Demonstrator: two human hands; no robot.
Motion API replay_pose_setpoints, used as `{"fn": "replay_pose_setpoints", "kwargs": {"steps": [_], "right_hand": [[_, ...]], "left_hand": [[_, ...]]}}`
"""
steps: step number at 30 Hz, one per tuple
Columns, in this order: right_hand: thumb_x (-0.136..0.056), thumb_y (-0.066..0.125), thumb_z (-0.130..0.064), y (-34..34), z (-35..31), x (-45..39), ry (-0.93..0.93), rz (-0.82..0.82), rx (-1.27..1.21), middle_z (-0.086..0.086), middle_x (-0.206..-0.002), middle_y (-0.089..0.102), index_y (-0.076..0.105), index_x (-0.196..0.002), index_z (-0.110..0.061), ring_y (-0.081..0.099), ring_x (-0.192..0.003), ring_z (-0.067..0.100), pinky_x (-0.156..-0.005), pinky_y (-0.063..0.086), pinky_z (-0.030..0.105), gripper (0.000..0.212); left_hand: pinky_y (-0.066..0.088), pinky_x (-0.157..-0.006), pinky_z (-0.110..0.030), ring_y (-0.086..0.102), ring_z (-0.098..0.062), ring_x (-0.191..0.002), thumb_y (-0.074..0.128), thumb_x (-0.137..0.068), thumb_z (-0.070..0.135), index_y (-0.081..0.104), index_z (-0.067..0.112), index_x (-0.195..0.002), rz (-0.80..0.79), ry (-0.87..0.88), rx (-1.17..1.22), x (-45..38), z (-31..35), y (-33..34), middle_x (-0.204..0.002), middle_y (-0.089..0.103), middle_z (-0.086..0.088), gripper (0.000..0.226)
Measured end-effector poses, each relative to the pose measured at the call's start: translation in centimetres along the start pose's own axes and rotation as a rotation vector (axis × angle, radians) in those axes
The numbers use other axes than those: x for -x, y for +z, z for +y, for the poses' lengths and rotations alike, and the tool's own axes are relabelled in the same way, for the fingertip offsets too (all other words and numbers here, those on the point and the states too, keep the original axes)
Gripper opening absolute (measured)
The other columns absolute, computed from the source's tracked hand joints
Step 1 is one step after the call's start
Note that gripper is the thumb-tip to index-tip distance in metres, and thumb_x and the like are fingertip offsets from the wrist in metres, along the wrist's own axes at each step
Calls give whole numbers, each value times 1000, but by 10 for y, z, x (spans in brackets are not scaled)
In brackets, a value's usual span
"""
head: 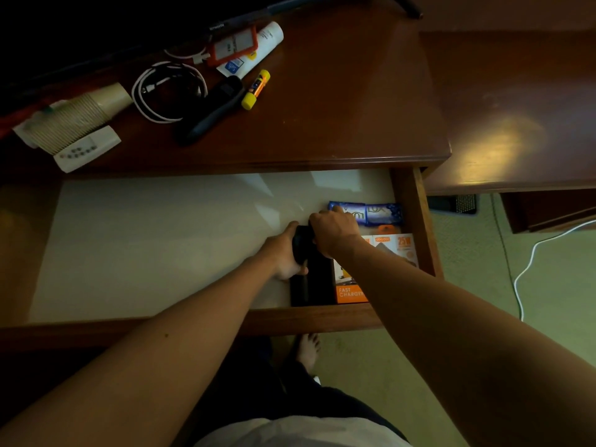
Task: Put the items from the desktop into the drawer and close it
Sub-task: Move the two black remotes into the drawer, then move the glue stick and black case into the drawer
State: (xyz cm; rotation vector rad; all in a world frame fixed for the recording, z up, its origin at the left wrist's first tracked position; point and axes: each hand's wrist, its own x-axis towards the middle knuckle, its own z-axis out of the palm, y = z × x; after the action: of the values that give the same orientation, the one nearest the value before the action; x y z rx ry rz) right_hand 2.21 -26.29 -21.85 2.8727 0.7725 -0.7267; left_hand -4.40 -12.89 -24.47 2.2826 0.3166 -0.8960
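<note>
— Black thing (303,245) in both hands — what is it?
— Too dark to tell. It sits low in the drawer (416,221), at the right end. The left hand (285,256) is wrapped round its left side, fingers curled under; the right hand (333,232) is closed over its top, knuckles up.
— So which step is this?
— Placing, I'd judge. It's being settled onto a black box (311,285) just below the fingers, with an orange charger box (351,293) to the right of them and blue soap bars (382,212) just past the right fingertips.
— Is it set down yet?
— Can't tell whether it rests on the box or hangs just over it.
— And next?
— Both hands let go, then reach well beyond the fingers to the desktop (338,108). Plenty left there: a white cable (138,101), a yellow stick (256,89), a dark handled tool (213,112), a tube (258,51), an orange badge holder (233,45), stacked cups (77,116), a remote (87,149).
— Room for them?
— Yes — the drawer floor left of the left hand is bare. Closing comes last.
</note>
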Motion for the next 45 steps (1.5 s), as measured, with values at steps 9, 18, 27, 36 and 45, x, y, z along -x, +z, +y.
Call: {"fn": "replay_pose_setpoints", "kwargs": {"steps": [9,18,27,36,45], "right_hand": [[-89,66,-23,3,-1,11,-8,57,-22,9,-127,59,55,-125,-15,42,-127,36,-99,41,52,39],[-96,51,-21,-62,-43,7,-33,469,-445,10,-114,65,58,-120,-12,60,-100,29,-78,54,42,27],[-97,49,-15,-146,-81,-66,79,553,-705,2,-94,57,57,-102,-11,55,-78,20,-63,40,31,11],[-101,51,-34,-192,-87,-141,376,481,-907,15,-121,56,48,-124,-7,60,-102,31,-75,49,38,35],[-99,55,-18,-193,-92,-156,402,441,-932,13,-119,56,47,-124,-7,56,-92,22,-69,52,33,29]], "left_hand": [[44,-107,-48,43,-41,-133,81,-79,48,-3,37,-159,-10,-109,-194,11,10,-11,-152,25,-17,117],[50,-96,-41,54,-31,-121,65,-95,30,46,16,-145,478,12,-65,52,7,-81,-142,46,-10,56],[47,-92,-38,55,-31,-118,62,-95,19,58,15,-132,755,120,-49,24,3,-198,-131,54,-10,38],[45,-93,-44,44,-35,-124,64,-94,31,48,19,-139,706,126,-375,-12,2,-250,-137,47,-12,49],[49,-93,-41,50,-36,-124,65,-96,26,42,16,-144,643,186,-416,-21,-7,-256,-133,58,-16,54]]}}
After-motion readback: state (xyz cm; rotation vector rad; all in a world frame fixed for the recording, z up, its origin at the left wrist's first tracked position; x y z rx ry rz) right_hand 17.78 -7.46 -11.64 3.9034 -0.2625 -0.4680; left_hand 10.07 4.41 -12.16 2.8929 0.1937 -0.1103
